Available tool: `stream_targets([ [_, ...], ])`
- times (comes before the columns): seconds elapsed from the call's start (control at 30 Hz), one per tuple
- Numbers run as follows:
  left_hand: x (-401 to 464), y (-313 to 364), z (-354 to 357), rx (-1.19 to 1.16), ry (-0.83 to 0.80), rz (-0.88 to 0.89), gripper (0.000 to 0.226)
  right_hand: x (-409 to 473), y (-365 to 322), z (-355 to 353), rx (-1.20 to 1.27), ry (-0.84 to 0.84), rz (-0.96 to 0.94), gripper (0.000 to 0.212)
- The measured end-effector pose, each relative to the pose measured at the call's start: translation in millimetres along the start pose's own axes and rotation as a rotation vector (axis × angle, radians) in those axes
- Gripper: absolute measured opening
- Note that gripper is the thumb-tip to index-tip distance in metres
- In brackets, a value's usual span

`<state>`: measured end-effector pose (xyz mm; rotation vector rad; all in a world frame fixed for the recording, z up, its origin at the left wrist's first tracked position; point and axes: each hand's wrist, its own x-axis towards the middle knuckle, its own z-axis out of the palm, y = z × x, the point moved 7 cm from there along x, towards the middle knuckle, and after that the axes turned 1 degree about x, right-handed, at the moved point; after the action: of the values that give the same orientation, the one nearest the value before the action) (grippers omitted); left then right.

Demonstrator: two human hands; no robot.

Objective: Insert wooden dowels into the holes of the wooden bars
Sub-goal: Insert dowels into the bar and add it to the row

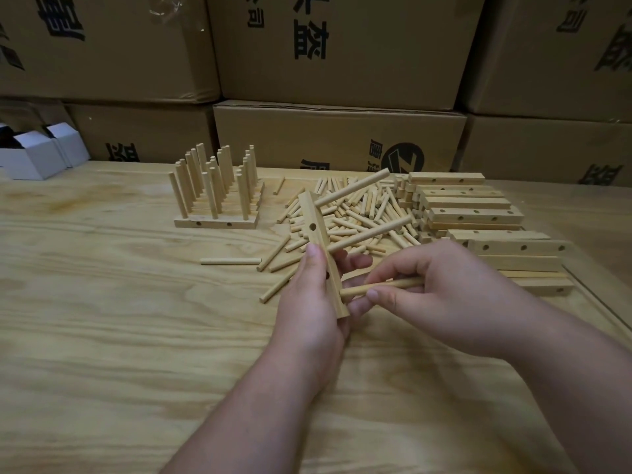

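Observation:
My left hand (309,302) grips a pale wooden bar (316,227) by its lower half, held nearly upright above the table. Two dowels stick out of the bar to the right, an upper dowel (352,191) and a middle dowel (369,234). My right hand (437,295) pinches a third dowel (379,288), whose left tip meets the bar's lower end. A heap of loose dowels (359,213) lies behind the hands. Bare bars (478,217) with holes are stacked at the right.
Finished bars with upright dowels (215,189) stand at the back left of the wooden table (102,319). One loose dowel (231,261) lies left of the hands. Cardboard boxes (338,138) wall off the back. Small white boxes (34,155) sit far left.

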<state>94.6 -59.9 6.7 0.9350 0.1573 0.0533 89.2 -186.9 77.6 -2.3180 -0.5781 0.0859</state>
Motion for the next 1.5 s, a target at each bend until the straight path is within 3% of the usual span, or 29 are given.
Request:
stream_targets([
  [0.2, -2.5, -0.9, -1.7, -0.032, 0.011, -0.039, 0.049, 0.1, -2.6, 8.8, 0.023, -0.080, 0.011, 0.012],
  [0.33, -3.8, -2.9, 1.8, -0.133, -0.020, -0.077, 0.051, 0.2, -0.5, 9.4, -0.010, -0.057, 0.024, 0.012],
  [0.47, -1.7, -7.4, 2.8, -0.080, -0.041, -0.076, 0.058, -0.4, -3.0, 8.9, -0.055, -0.028, 0.027, 0.011],
  [0.67, 0.9, -10.6, -4.0, 0.010, 0.067, -0.120, 0.044, -5.2, -22.6, 15.9, -0.381, 0.055, -0.034, 0.017],
  [0.83, 0.2, -10.3, -0.9, 0.141, 0.050, -0.075, 0.041, -5.3, -29.0, 16.6, -0.532, 0.088, -0.039, 0.018],
  [0.97, 0.1, -8.5, 0.4, 0.129, 0.033, -0.052, 0.040, -3.0, -19.1, 16.0, -0.442, 0.083, -0.041, 0.013],
  [1.13, -0.6, -8.3, 2.3, 0.076, 0.013, -0.091, 0.044, 4.5, 1.7, 17.5, -0.155, 0.048, -0.013, 0.006],
  [1.5, 0.7, -9.0, 4.0, 0.041, -0.012, -0.101, 0.048, 7.7, 14.6, 25.6, 0.103, -0.018, 0.007, 0.015],
])
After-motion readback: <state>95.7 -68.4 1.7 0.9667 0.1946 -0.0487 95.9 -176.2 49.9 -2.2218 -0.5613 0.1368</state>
